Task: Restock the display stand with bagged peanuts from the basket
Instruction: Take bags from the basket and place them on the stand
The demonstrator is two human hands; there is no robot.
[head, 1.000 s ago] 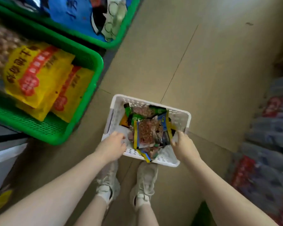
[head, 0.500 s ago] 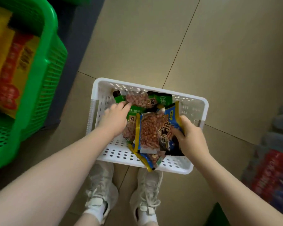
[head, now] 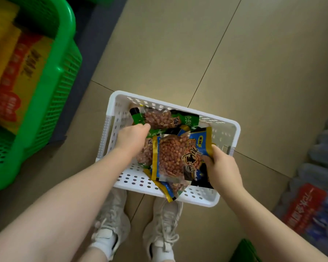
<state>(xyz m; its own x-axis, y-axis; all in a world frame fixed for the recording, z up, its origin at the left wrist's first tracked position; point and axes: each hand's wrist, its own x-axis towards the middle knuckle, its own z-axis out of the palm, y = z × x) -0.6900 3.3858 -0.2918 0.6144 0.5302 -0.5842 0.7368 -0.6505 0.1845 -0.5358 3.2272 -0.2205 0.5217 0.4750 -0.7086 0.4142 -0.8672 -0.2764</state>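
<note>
A white perforated basket (head: 223, 127) sits on the floor in front of my shoes, holding several bags of peanuts. My right hand (head: 222, 166) grips the right edge of a blue-and-yellow peanut bag (head: 171, 157), which lies tilted on top of the pile. My left hand (head: 133, 136) reaches into the basket with its fingers on a green peanut bag (head: 159, 120) at the far side; whether it grips the bag is hidden. More bags lie under the blue one.
A green plastic display bin (head: 51, 87) stands at the left with yellow-and-red bags (head: 13, 76) inside. Shrink-wrapped water bottle packs (head: 314, 186) line the right edge. A green corner (head: 242, 250) shows at the bottom. The floor is tan tile.
Both hands left the basket's rim and went inside it. My right hand took hold of the blue bag and my left reached to the green bag. The view dropped toward the basket.
</note>
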